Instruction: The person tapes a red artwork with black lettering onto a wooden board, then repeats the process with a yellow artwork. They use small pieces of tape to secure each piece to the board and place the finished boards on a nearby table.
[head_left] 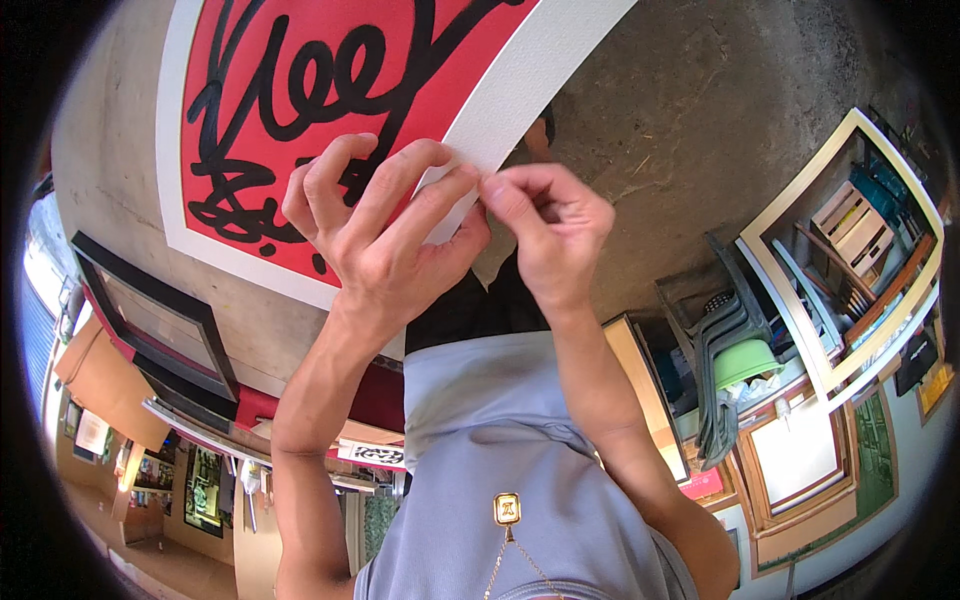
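My left hand (pixel 390 240) is fanned over the near right corner of the red print (pixel 330 95), can't tell if it's gripping; right hand's (pixel 560 225) pinched closed at the print's white border (pixel 520 90), contents hidden.

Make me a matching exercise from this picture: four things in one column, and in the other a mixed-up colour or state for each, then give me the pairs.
Column one
1. Plastic basin
2. Pendant on the chain
3. Left hand
4. Large lettered sheet

Column two
A. Fingers spread apart
B. Red, with a white border
C. Light green
D. Gold

Right pairs: 1-C, 2-D, 3-A, 4-B
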